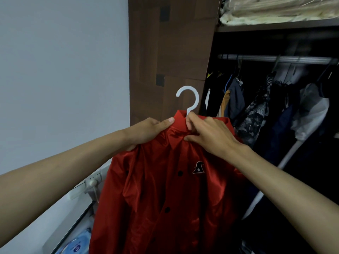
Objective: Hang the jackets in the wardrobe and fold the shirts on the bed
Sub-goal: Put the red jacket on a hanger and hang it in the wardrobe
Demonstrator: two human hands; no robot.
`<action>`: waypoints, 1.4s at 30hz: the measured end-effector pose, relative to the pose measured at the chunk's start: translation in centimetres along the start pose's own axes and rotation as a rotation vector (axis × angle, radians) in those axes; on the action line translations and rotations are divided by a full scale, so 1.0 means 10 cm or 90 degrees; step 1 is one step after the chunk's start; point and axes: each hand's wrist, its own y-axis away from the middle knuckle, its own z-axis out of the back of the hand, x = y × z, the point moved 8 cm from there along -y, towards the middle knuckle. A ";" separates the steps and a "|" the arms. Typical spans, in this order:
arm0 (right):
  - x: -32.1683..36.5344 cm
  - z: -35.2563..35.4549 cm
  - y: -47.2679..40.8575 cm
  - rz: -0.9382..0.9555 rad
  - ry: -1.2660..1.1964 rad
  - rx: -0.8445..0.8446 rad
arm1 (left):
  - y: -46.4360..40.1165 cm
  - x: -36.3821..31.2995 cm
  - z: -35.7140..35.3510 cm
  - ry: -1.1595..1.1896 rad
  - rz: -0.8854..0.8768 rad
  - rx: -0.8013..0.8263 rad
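A red jacket (165, 189) hangs in front of the person, held up at shoulder height just left of the open wardrobe (275, 125). It sits on a white hanger (189, 99), whose hook stands upright above the collar, clear of the rail (275, 59) and well to the left of it.

The left hand (146, 132) grips the jacket's left shoulder, the thumb lying flat along the top edge near the collar and the other fingers tucked under the cloth. The right hand (207, 132) is at the collar right below the hook; its fingertips pinch the fabric at the neck, and it seems to hold the hanger's stem there too, though the cloth hides the contact. The jacket hangs below both hands, front facing the camera, with black snap buttons down the middle and a small dark badge with a star on the chest.

Inside the wardrobe, dark and patterned clothes (256, 114) hang from the rail, to the right of the jacket. A shelf (275, 27) above the rail carries pale bedding in plastic. On the wall at lower left is a white socket (91, 180) with a plug in it.
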 end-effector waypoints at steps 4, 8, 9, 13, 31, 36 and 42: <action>0.03 -0.06 0.00 0.024 -0.030 0.072 | 0.00 0.03 0.00 0.003 0.006 -0.006; 0.07 -0.03 0.05 0.064 -0.072 0.051 | -0.01 0.07 0.05 -0.012 0.012 -0.016; 0.10 -0.03 0.07 0.081 -0.054 0.047 | -0.01 0.09 0.05 -0.013 0.014 -0.016; 0.16 -0.13 0.10 0.127 0.028 0.087 | 0.01 0.14 0.03 -0.014 0.017 -0.004; -0.43 0.26 -0.07 -0.216 -0.536 -0.067 | 0.06 -0.06 -0.01 -0.150 -0.188 0.079; -0.59 0.31 -0.02 -0.254 -0.583 -0.089 | 0.01 -0.14 0.17 -0.317 -0.321 -0.005; -1.05 0.57 0.20 -0.319 -0.588 -0.161 | 0.13 -0.02 0.98 -0.455 -0.347 -0.326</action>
